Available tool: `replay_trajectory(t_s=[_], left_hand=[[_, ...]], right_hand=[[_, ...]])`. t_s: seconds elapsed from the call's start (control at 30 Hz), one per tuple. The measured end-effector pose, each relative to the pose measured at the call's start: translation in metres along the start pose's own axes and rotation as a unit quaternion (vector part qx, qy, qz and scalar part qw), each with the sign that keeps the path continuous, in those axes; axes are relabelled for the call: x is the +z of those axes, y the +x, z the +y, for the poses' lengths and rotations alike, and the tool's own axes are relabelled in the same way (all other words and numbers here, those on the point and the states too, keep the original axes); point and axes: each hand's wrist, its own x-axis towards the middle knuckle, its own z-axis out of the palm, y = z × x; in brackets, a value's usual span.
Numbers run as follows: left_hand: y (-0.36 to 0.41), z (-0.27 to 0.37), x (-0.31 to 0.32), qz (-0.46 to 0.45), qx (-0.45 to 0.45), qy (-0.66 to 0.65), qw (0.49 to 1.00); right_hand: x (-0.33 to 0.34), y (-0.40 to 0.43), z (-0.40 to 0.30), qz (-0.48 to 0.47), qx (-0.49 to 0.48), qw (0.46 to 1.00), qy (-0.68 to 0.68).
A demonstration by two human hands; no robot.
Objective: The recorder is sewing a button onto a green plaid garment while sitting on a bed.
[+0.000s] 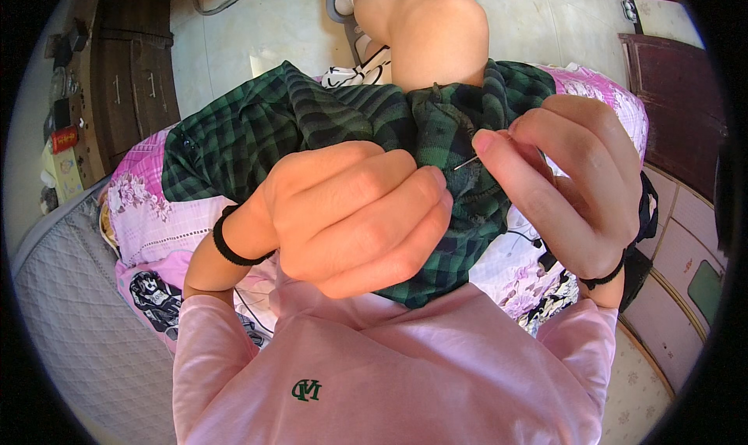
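A green and black checked cloth garment [234,129] lies bunched over my lap. My left hand [362,217] is closed on a fold of it, the knuckles hiding most of the grip. To the right, my right hand [561,176] pinches a thin sewing needle [466,164] between thumb and index finger. The needle slants down to the left, its lower end close to my left fingertips and in front of the cloth. Whether a thread runs from it, I cannot tell. Dark bands circle both wrists.
I sit on a bed with a pink and white flowered sheet [198,223]. A grey quilted surface [76,305] lies at the left. Wooden cabinets [131,88] stand at the upper left, a dark red panel [672,100] at the right. A dark cable lies by the garment.
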Motion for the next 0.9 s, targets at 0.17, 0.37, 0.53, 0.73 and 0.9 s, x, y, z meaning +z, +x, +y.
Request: replay_trajectory(t_s=[0.17, 0.37, 0.53, 0.73, 0.9], left_hand=[[0.002, -0.001, -0.001, 0.007, 0.004, -0.001, 1.000], [0.013, -0.006, -0.012, -0.045, -0.072, -0.045, 0.995], [0.020, -0.012, -0.024, -0.130, -0.248, -0.152, 0.948], [0.027, -0.020, -0.026, -0.125, -0.550, -0.408, 0.718], [0.025, -0.034, -0.022, -0.121, -0.563, -0.485, 0.658]], right_hand=[[-0.004, 0.003, 0.002, -0.010, -0.046, 0.999, -0.016], [0.000, 0.017, 0.020, -0.022, -0.143, 0.989, -0.006], [0.016, 0.021, 0.042, -0.033, -0.187, 0.979, 0.080], [0.041, 0.019, 0.051, -0.016, -0.178, 0.968, 0.177], [0.057, 0.012, 0.055, -0.064, -0.028, 0.941, 0.332]])
